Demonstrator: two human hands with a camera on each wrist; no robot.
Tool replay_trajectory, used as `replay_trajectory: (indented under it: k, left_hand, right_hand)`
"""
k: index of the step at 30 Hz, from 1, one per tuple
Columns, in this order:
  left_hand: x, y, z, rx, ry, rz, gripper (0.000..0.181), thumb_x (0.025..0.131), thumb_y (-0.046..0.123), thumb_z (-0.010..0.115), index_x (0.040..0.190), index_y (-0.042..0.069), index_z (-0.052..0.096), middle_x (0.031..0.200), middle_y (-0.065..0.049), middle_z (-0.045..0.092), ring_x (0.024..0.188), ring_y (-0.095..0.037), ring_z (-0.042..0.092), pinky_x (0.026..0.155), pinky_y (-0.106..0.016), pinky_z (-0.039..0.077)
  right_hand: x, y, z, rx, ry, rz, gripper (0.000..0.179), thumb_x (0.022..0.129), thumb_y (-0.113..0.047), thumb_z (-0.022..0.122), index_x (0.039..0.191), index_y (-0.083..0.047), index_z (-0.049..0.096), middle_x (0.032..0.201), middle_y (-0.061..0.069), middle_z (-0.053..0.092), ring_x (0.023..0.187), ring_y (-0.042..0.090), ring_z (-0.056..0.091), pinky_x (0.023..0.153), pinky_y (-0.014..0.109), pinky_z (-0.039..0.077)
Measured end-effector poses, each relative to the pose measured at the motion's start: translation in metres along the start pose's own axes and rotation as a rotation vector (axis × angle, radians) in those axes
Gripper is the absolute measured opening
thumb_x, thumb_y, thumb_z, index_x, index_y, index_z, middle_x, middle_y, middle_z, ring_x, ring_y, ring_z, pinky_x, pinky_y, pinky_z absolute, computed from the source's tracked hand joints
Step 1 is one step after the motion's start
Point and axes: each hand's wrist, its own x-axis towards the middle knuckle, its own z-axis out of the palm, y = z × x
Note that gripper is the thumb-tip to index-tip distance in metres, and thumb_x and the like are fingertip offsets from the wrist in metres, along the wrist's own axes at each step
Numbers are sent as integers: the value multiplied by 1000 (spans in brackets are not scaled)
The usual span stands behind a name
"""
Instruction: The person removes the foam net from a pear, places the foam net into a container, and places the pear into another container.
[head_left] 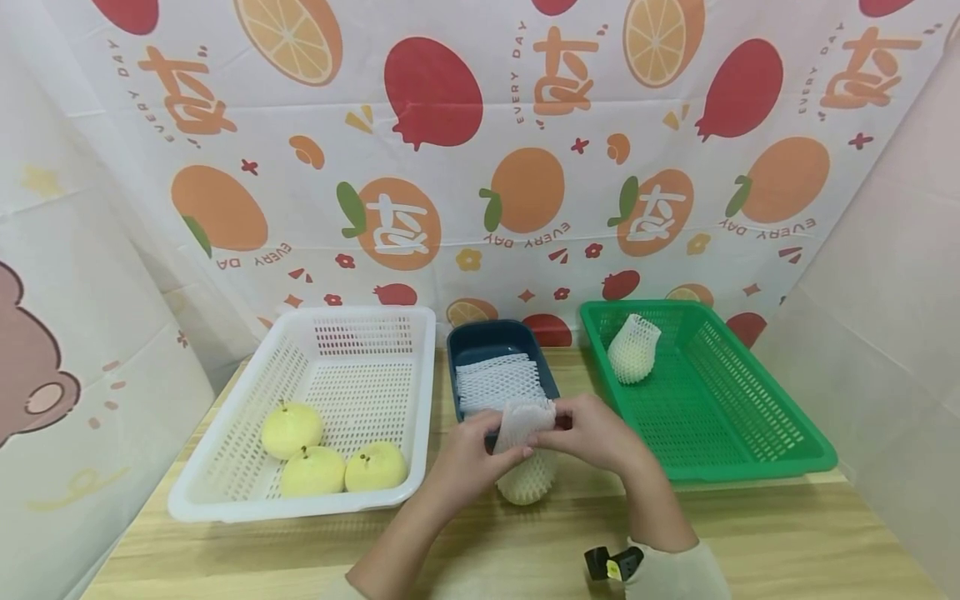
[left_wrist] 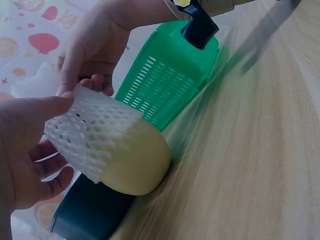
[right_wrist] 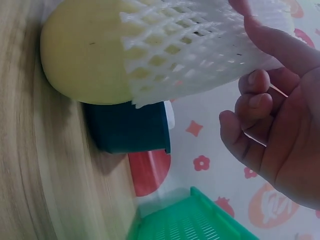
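Note:
A yellow pear (left_wrist: 145,160) stands on the wooden table, its upper part inside a white foam net sleeve (left_wrist: 90,130). The bare lower end of the pear bulges out of the net in both wrist views. My left hand (head_left: 467,458) pinches the net from the left, thumb pressed against its front. From the right, my right hand (head_left: 596,433) holds the net near its upper edge between thumb and fingers. Just behind them sits a dark blue tray (head_left: 487,335) with a stack of flat foam nets (head_left: 498,382).
On the left is a white basket (head_left: 375,333) with three yellow pears (head_left: 313,472). To the right, a green basket (head_left: 720,417) holds one netted pear (head_left: 633,350). A printed fruit cloth (head_left: 465,200) hangs behind the table.

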Motion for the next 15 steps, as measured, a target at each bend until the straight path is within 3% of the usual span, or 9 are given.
replay_trajectory:
  k: [3, 9, 15]
  left_hand:
    - [0, -2, 1, -6, -2, 2, 30, 84, 29, 79, 108, 13, 72, 106, 0, 72, 99, -13, 64, 80, -29, 55]
    - [1, -3, 2, -30, 41, 18, 22, 86, 32, 76, 102, 16, 74, 99, 5, 73, 92, -9, 64, 77, -25, 55]
    - [0, -1, 1, -95, 72, -7, 18, 87, 29, 76, 101, 17, 74, 97, 5, 72, 81, -7, 60, 68, -21, 53]
  right_hand:
    - [0, -1, -2, 26, 10, -14, 20, 85, -30, 77, 95, -13, 74, 84, -1, 69, 72, 14, 58, 62, 25, 52]
    - [1, -1, -2, -38, 45, -42, 20, 83, -36, 79, 94, -21, 72, 80, -4, 60, 75, 15, 53, 61, 24, 48]
    - [2, 0, 0, -25, -6, -27, 31, 81, -35, 81, 106, -18, 71, 94, -3, 67, 86, 17, 59, 71, 27, 54]
